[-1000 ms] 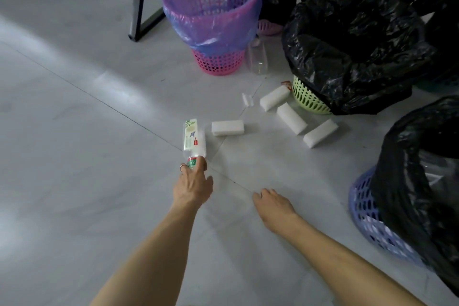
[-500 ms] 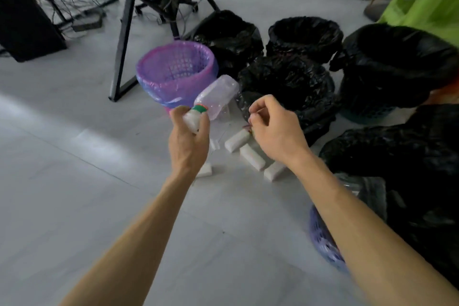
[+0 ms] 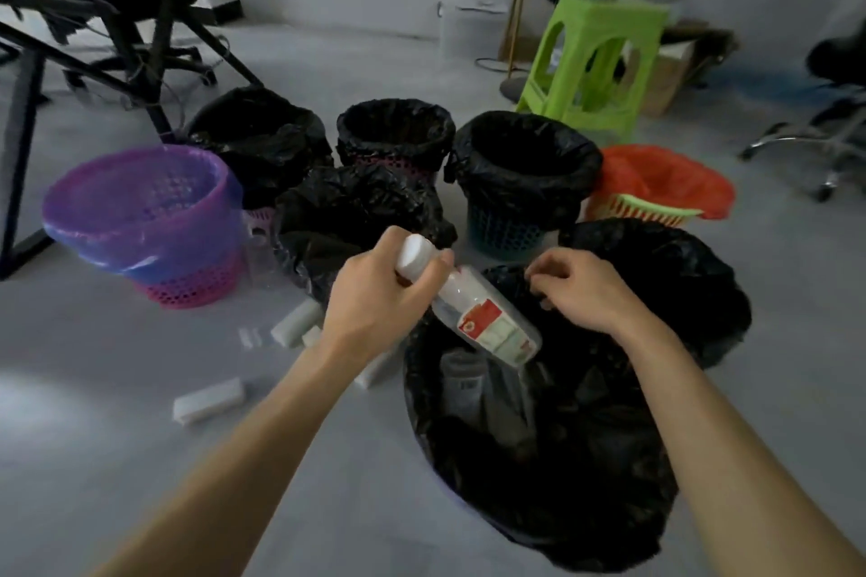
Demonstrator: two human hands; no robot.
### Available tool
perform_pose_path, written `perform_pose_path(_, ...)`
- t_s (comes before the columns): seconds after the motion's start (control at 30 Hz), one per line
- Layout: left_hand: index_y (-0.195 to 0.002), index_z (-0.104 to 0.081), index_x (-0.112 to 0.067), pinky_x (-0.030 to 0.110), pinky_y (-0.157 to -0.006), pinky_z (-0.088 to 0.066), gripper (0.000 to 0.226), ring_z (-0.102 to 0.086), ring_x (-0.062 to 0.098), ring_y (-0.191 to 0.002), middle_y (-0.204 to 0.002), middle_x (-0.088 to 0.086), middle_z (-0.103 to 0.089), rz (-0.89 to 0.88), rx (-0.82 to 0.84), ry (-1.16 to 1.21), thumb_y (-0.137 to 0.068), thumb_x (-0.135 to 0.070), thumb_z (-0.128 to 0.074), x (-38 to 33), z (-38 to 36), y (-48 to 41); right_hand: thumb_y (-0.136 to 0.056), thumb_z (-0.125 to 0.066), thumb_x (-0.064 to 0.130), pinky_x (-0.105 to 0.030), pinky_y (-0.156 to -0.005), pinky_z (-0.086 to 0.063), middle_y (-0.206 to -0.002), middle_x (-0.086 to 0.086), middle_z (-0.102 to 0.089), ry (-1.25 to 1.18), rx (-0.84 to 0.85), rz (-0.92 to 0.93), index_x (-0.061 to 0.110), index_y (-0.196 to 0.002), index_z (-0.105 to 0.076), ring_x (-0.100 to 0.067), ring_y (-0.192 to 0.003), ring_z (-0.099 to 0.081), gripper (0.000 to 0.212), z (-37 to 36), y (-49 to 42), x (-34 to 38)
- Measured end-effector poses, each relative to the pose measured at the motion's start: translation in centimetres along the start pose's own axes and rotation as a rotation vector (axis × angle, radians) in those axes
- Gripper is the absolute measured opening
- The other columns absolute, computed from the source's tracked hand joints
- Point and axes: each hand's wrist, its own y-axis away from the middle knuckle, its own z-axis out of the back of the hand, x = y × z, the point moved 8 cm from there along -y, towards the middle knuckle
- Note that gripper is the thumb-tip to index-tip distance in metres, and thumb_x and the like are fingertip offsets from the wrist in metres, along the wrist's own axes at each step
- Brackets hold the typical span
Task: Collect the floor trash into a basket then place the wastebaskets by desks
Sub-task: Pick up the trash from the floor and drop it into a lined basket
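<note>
My left hand (image 3: pixel 375 295) grips a clear plastic bottle (image 3: pixel 487 323) by its white-capped neck, the bottle tilted base-down over the mouth of the nearest black-lined basket (image 3: pixel 553 473). Other bottles lie inside that bag. My right hand (image 3: pixel 581 290) pinches the far rim of the same black bag. Several white foam blocks (image 3: pixel 208 401) lie on the grey floor to the left of the basket.
A pink basket with a purple liner (image 3: pixel 140 220) stands at left. Several black-lined baskets (image 3: pixel 520 173) and an orange-lined one (image 3: pixel 656 183) stand behind. A green stool (image 3: pixel 595 56), black desk legs (image 3: pixel 23 122) and an office chair base (image 3: pixel 820 141) ring the area.
My left hand lifted the bottle off the floor and carried it right, over the near black-lined basket. My right hand rose from the floor and took hold of the bag rim.
</note>
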Motion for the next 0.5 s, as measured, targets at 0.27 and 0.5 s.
perform_pose_path(0.27, -0.094, -0.049, -0.022, 0.040, -0.076, -0.052, 0.052, -0.062, 0.024, -0.091, -0.093, -0.002, -0.060, 0.036, 0.594, -0.466, -0.086, -0.073, -0.045, 1.9, -11.9, 3.9, -0.088, -0.066, 0.025, -0.027, -0.084, -0.053, -0.092, 0.012, -0.072, 0.339, 0.276, -0.088, 0.035, -0.084, -0.076, -0.011, -0.094, -0.067, 0.015, -5.8, 0.8, -6.9)
perform_pose_path(0.5, -0.148, -0.036, -0.031, 0.054, -0.121, 0.001, 0.066, -0.004, 0.026, -0.152, -0.160, 0.005, -0.027, -0.273, 0.490, -0.770, -0.093, -0.068, -0.037, 2.6, -15.2, 5.3, -0.091, -0.059, 0.041, -0.038, -0.103, -0.046, -0.139, -0.008, -0.043, 0.393, 0.323, -0.108, 0.031, -0.146, -0.045, -0.031, -0.124, -0.051, 0.058, -9.9, 0.5, -10.6)
